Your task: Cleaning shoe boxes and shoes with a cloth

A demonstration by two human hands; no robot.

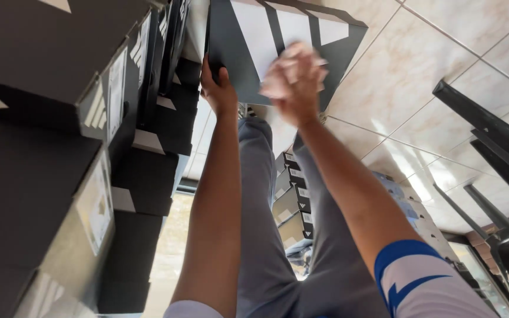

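Overhead, a black shoebox (248, 53) with white stripes is gripped at its left edge by the left hand (219, 88). A crumpled pale cloth (293, 68) is clenched in the right hand (296, 88) and pressed against the box lid. Stacked black boxes (60, 147) are seen at left.

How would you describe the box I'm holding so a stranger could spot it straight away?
Start at the tall stack of dark boxes on the left, then look up past it to the tiled floor. There the left hand grips a dark box by its edge. Unlike the stacked ones, it shows broad white stripes, with the right hand pressing a pale cloth on it.
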